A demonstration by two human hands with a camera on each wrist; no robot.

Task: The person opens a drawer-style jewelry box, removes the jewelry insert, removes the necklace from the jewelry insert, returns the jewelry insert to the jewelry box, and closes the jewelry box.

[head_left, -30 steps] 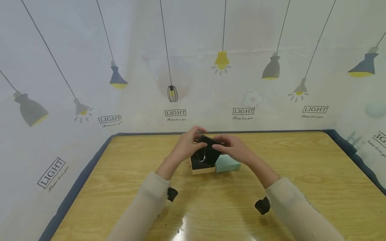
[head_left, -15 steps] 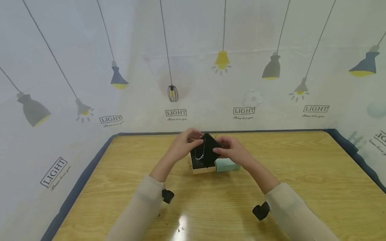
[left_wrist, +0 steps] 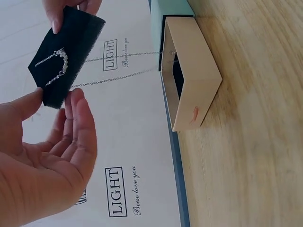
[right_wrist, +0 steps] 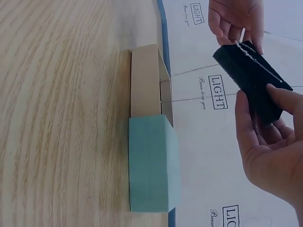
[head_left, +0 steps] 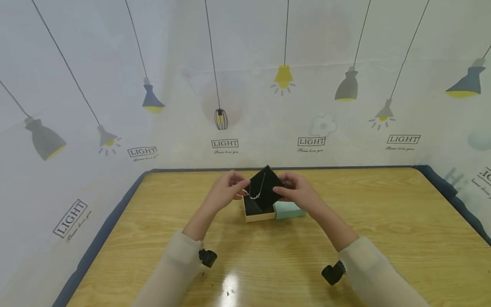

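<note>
A black foam jewelry pad [head_left: 273,185] is held tilted in the air above an open box. A silver necklace [left_wrist: 61,60] lies across its face, and its thin chain hangs from behind the pad down into the box, as both wrist views show. My left hand [head_left: 222,192] pinches one corner of the pad between thumb and fingers. At the opposite corner, my right hand [head_left: 301,192] grips it, thumb on the face and fingers behind. The cream box [left_wrist: 201,90] stands on the table below, with a dark inside. Its teal part [right_wrist: 149,163] adjoins it on the right.
The wooden table [head_left: 153,238] reaches back to a white cloth backdrop [head_left: 261,115] printed with lamps, with a dark blue strip along the table's edge. A few small dark specks [head_left: 230,293] lie near the front. A small black camera [head_left: 333,273] sits at the right wrist.
My left hand has shifted left and slightly down. The pad has risen a little and turned its face more toward the head camera. The box has stayed in place.
</note>
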